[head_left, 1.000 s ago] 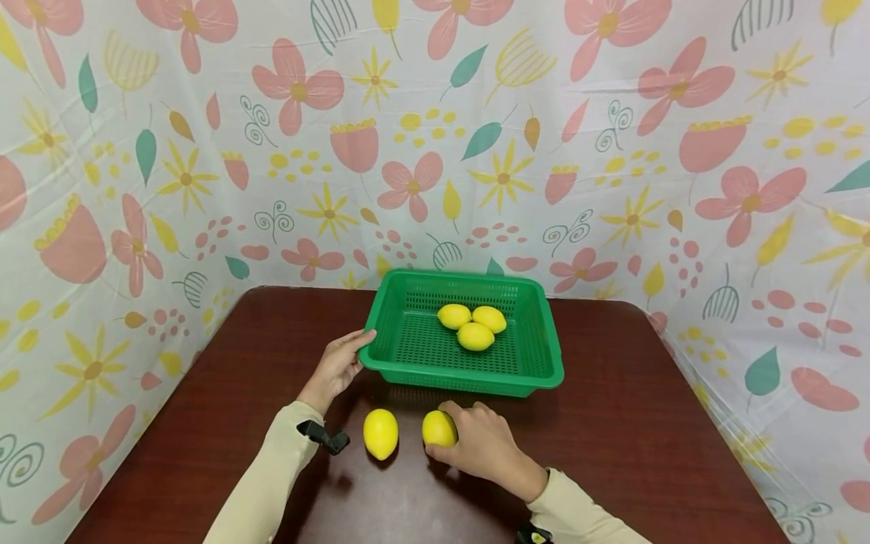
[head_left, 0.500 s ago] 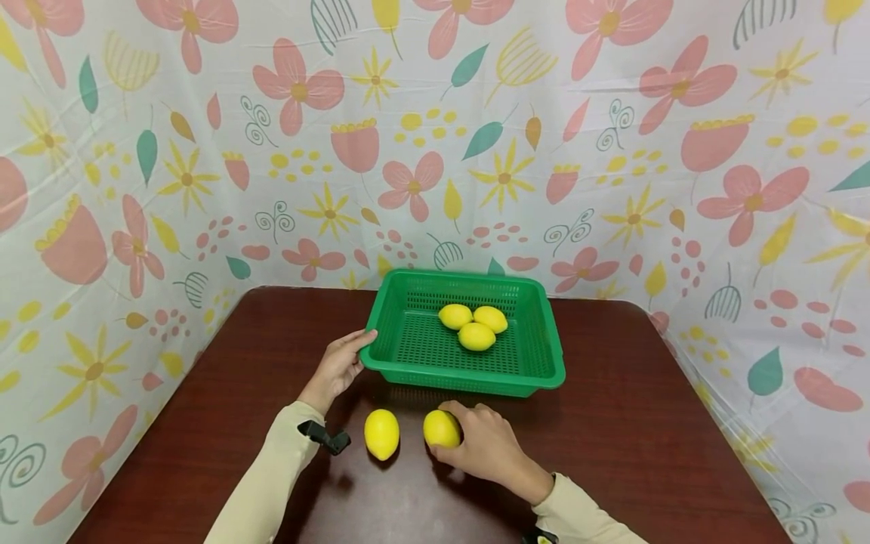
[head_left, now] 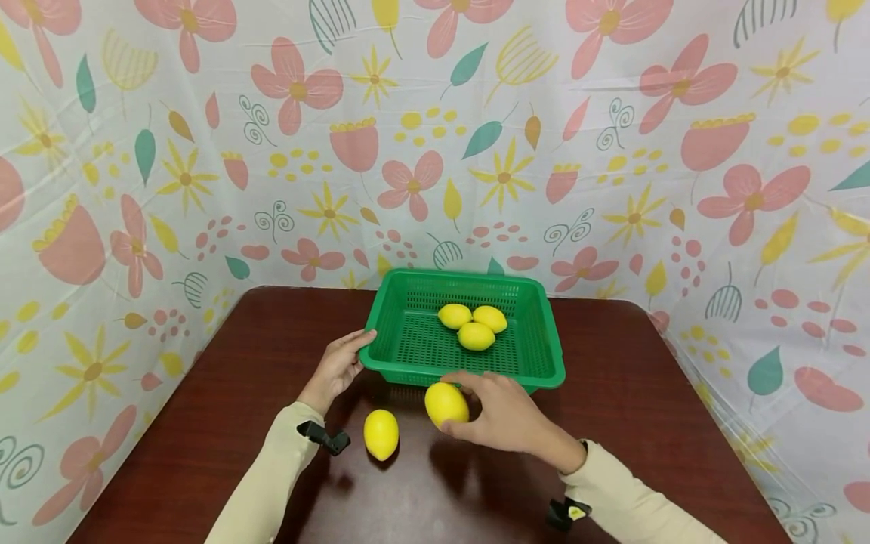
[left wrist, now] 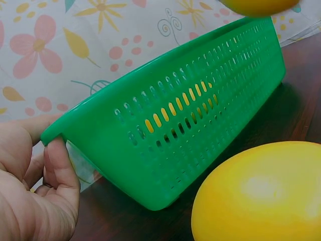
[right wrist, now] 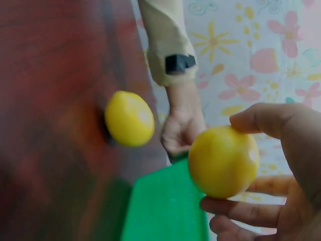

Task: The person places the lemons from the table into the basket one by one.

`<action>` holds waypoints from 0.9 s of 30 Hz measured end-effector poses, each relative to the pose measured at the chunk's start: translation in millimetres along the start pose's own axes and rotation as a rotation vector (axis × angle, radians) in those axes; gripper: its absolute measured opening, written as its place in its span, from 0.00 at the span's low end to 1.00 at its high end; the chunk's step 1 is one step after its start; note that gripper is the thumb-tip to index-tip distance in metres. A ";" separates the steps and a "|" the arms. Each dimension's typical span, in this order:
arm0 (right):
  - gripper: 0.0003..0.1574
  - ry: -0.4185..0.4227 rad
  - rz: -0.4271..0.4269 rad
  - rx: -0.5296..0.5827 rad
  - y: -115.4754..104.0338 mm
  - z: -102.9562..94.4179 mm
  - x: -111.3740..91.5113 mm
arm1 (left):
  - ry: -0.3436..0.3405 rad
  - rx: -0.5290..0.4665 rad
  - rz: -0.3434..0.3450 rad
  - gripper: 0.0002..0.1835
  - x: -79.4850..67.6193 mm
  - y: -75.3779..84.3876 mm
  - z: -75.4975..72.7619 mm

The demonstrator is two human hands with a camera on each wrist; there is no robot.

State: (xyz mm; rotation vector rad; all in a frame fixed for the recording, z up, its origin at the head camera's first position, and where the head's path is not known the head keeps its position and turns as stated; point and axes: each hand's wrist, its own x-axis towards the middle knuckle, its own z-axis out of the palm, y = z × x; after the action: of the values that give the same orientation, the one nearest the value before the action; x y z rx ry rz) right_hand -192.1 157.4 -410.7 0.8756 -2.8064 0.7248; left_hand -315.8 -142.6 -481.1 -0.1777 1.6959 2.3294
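Note:
My left hand (head_left: pixel 334 372) grips the left front corner of a green plastic basket (head_left: pixel 469 378), thumb and fingers pinching its rim in the left wrist view. Raised above the table, a yellow lemon (head_left: pixel 445 404) is held between the thumb and fingers of my right hand (head_left: pixel 506 414), just in front of the basket's near wall. The right wrist view shows this lemon (right wrist: pixel 223 161) at the fingertips. Another lemon (head_left: pixel 381 434) lies on the table near my left wrist. Inside the basket, three lemons (head_left: pixel 476 336) sit together toward the right of the middle.
The dark red-brown wooden table (head_left: pixel 632 423) carries everything. A flower-patterned cloth (head_left: pixel 408 113) hangs behind the table and along both sides. Each sleeve bears a black wrist device (head_left: pixel 325 437).
My right hand has lifted its lemon off the table and moved it up and forward toward the basket's near wall. The left hand, the basket and the other lemons stay put.

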 end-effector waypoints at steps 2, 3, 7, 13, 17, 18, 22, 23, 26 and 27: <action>0.37 -0.009 -0.036 0.001 3.1 -10.0 5.9 | 0.003 0.002 0.000 0.29 -0.1 -0.2 0.0; 0.36 -0.017 -0.044 0.007 4.5 -14.9 9.5 | 0.007 0.002 -0.002 0.29 0.0 -0.4 -0.1; 0.35 -0.056 -0.072 0.040 11.0 -33.7 25.3 | 0.008 0.002 -0.006 0.29 0.2 -1.6 -0.1; 0.36 -0.123 -0.133 0.042 23.3 -52.3 53.8 | 0.002 0.003 0.000 0.30 0.5 -3.1 -0.2; 0.37 -0.212 -0.167 0.036 36.0 -56.3 77.2 | 0.005 0.003 -0.002 0.29 0.4 -3.0 0.3; 0.37 -0.237 -0.176 0.037 39.6 -57.1 83.7 | 0.001 0.004 -0.001 0.29 0.4 -2.9 0.6; 0.38 -0.314 -0.189 0.052 51.6 -60.3 110.5 | 0.004 0.007 0.001 0.29 0.1 -1.5 1.3; 0.39 -0.323 -0.190 0.052 54.3 -60.5 117.1 | 0.006 0.008 0.000 0.30 0.1 -1.3 1.6; 0.40 -0.346 -0.190 0.047 62.6 -59.6 136.1 | 0.009 0.001 -0.002 0.29 0.2 -1.2 1.8; 0.41 -0.354 -0.191 0.042 65.9 -58.4 142.4 | 0.008 0.001 -0.002 0.30 0.2 -1.4 1.5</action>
State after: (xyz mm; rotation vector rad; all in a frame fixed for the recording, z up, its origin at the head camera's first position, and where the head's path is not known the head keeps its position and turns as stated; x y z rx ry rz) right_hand -348.8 160.3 -351.7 1.3803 -2.9492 0.6589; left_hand -315.5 -140.8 -481.9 -0.1888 1.6994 2.3291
